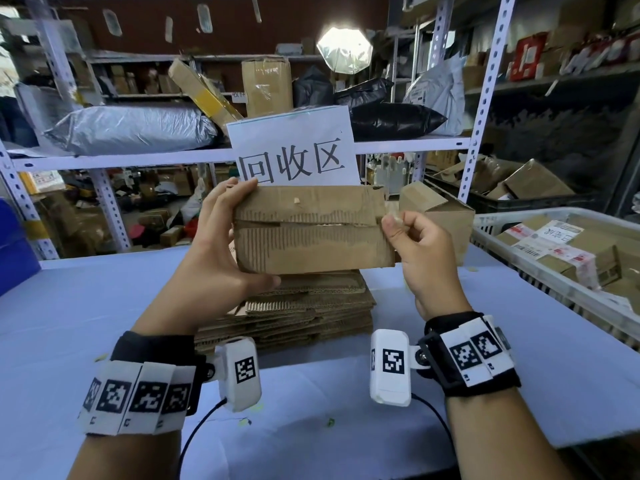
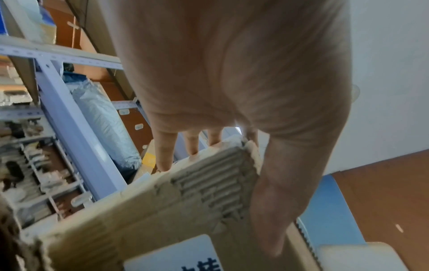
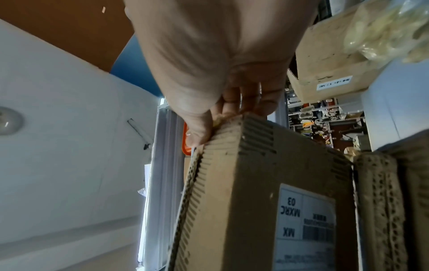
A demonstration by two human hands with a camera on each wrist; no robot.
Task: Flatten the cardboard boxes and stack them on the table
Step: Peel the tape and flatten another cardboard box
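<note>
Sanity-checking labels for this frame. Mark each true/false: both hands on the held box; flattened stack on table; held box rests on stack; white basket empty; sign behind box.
1. Both the left hand and the right hand hold the cardboard box. True.
2. A stack of flattened cardboard lies on the table. True.
3. The held box rests on the stack. False: it is held up above it.
4. The white basket is empty. False: it holds labelled boxes.
5. A paper sign stands behind the box. True.

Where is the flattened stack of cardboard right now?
In the head view, the stack lies mid-table, directly below the box held by both hands, left of the white basket.
</note>
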